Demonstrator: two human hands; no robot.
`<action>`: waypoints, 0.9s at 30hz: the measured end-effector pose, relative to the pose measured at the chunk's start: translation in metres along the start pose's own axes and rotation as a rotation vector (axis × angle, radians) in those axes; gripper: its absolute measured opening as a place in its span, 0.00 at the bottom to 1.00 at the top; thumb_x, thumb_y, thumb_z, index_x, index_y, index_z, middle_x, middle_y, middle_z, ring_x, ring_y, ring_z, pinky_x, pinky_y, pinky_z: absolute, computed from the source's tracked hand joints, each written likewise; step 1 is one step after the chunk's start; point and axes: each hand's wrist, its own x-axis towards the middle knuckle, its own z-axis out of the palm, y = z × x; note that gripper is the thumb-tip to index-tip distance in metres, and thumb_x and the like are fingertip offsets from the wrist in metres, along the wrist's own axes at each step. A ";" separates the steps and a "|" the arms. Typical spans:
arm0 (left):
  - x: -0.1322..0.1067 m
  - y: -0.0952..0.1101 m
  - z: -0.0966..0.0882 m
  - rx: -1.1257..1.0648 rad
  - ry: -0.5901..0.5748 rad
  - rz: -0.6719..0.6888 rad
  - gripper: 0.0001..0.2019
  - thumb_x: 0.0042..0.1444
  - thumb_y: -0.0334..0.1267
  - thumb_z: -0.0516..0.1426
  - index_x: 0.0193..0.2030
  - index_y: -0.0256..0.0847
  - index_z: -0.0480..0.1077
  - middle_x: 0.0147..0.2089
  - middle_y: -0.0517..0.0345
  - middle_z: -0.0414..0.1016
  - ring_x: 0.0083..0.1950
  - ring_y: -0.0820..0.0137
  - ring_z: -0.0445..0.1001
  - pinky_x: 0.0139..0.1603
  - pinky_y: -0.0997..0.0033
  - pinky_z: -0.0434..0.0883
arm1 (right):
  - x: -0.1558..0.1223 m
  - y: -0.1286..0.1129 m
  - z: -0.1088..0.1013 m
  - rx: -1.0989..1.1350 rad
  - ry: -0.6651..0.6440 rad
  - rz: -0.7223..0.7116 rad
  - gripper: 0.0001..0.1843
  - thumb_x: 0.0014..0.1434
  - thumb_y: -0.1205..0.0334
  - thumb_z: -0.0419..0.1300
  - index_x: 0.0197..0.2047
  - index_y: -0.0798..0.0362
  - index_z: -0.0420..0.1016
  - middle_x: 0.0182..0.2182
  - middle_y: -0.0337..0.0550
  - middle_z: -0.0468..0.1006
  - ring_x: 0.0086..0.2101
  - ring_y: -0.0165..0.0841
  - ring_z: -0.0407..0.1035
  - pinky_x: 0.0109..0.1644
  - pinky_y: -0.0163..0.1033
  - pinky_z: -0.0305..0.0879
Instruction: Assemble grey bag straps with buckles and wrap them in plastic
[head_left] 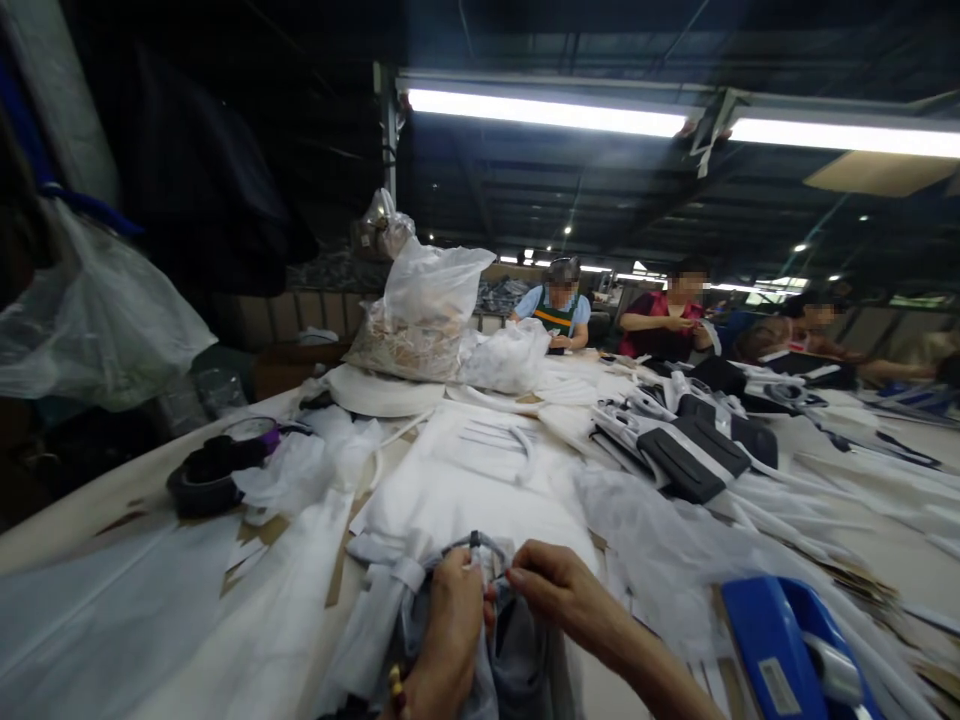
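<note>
A grey fabric piece (517,640) lies bunched at the near edge of the table, with a thin grey strap or loop and a small dark clip-like part (475,541) at its top. My left hand (451,605) is closed on the upper part of this fabric, thumb on top. From the right, my right hand (551,582) pinches at the end of the loop, its fingertips close to my left hand. What exactly sits between those fingertips is too small to make out. Just beyond both hands lies a stack of white padded pieces (465,470).
A blue tape dispenser (772,640) stands at the near right. Black-and-white bag parts (694,455) are heaped at mid right. Black tape rolls (214,475) sit at left, near crumpled clear plastic. Filled plastic bags (420,310) stand behind. Several co-workers (555,305) sit across the table.
</note>
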 end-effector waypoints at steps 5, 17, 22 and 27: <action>0.006 0.000 -0.002 0.038 0.002 0.006 0.12 0.50 0.21 0.45 0.29 0.38 0.65 0.17 0.66 0.62 0.17 0.76 0.61 0.18 0.78 0.58 | 0.037 -0.004 0.006 -0.146 -0.134 -0.015 0.06 0.50 0.63 0.53 0.24 0.55 0.66 0.19 0.33 0.65 0.22 0.25 0.57 0.26 0.30 0.51; 0.009 -0.009 -0.002 0.039 0.026 0.021 0.12 0.54 0.22 0.43 0.30 0.38 0.63 0.18 0.65 0.62 0.15 0.73 0.61 0.16 0.76 0.57 | 0.058 -0.014 0.013 -0.241 -0.107 0.229 0.10 0.49 0.64 0.56 0.18 0.54 0.62 0.12 0.30 0.57 0.17 0.23 0.52 0.22 0.32 0.45; 0.008 -0.014 -0.003 -0.032 0.095 0.080 0.15 0.53 0.23 0.49 0.47 0.37 0.61 0.19 0.64 0.65 0.21 0.69 0.68 0.26 0.74 0.61 | 0.061 -0.018 0.017 -0.220 -0.054 0.337 0.11 0.45 0.64 0.57 0.15 0.54 0.62 0.11 0.30 0.55 0.16 0.23 0.48 0.21 0.33 0.44; 0.002 -0.011 -0.002 -0.065 0.156 0.173 0.21 0.53 0.23 0.50 0.54 0.35 0.54 0.21 0.63 0.67 0.25 0.67 0.70 0.31 0.74 0.62 | 0.062 -0.025 0.019 -0.214 -0.010 0.375 0.09 0.42 0.67 0.56 0.14 0.54 0.62 0.10 0.31 0.54 0.16 0.23 0.48 0.21 0.33 0.44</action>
